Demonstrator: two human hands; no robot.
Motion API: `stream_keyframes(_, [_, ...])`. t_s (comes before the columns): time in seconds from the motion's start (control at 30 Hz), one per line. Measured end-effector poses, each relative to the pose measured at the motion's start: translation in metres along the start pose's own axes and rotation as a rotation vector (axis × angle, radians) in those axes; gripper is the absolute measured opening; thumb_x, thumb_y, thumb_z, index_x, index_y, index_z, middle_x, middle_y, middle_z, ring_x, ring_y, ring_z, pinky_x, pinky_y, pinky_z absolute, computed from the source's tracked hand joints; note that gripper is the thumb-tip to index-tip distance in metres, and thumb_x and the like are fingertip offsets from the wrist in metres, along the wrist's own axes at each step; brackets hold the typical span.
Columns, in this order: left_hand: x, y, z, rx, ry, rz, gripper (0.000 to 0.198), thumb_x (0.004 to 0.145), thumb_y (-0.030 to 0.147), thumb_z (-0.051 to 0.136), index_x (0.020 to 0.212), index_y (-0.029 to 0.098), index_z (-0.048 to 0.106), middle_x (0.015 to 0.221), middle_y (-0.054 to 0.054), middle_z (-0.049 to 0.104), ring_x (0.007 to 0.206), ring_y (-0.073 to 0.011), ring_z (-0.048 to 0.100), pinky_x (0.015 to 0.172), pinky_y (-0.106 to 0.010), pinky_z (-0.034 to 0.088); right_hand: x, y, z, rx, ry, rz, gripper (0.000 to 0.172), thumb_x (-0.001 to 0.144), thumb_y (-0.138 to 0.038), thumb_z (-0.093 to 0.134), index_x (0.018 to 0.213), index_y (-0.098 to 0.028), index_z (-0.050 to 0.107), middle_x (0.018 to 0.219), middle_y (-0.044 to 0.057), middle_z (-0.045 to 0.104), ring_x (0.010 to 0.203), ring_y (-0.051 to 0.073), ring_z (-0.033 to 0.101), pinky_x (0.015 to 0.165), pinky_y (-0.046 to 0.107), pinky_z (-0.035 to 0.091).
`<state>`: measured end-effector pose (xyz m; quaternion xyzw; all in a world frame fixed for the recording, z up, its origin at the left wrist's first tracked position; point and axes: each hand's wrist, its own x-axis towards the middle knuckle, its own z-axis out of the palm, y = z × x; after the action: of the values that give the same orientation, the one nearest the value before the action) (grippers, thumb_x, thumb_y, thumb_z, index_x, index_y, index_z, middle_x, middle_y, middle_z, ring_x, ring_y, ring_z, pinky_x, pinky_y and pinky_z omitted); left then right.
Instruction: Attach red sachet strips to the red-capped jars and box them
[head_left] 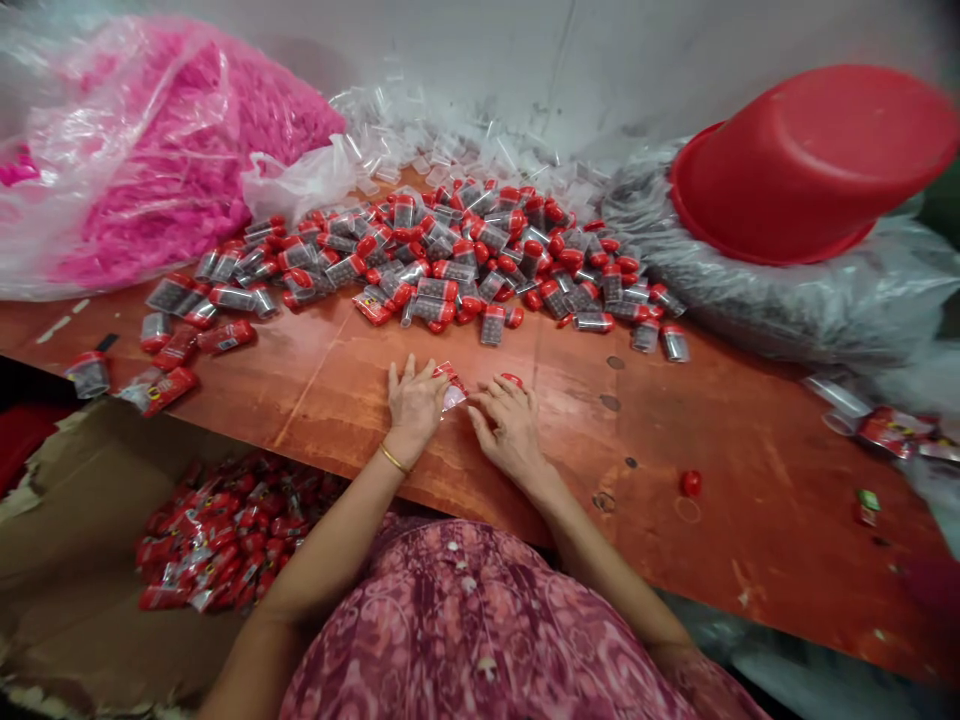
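In front of me on the table, my left hand rests near a small plastic packet, red at the top and clear below. The thumb side of that hand grips the packet's left edge, while the outer fingers are spread. My right hand is curled just to the right of the packet. A red rounded cap shows past its fingers; the rest of that item is hidden by the hand. Beyond both hands lies a large heap of clear containers with red caps, dark contents visible inside.
Pink pieces fill a clear bag at the left back. An upturned red tub sits on a grey-filled bag. Filled red packets lie in a carton below the table edge. A loose red cap lies right.
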<state>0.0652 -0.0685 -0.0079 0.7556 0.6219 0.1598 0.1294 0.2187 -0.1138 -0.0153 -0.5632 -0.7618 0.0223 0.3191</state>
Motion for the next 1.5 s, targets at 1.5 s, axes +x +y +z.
stream_keyframes(1.5, [-0.036,0.028,-0.032,-1.765,-0.137,-0.775,0.023,0.058,0.027,0.080,0.074,0.017,0.067,0.074,0.001,0.070,0.071,-0.0108,0.062,0.066,-0.022,0.048,0.019,-0.037,0.014,0.725,0.072,0.460,0.029,0.087,-0.038,0.042,0.065,-0.022,0.051,0.059,-0.002,0.051,0.057,0.013,0.047,0.058,0.026,0.038])
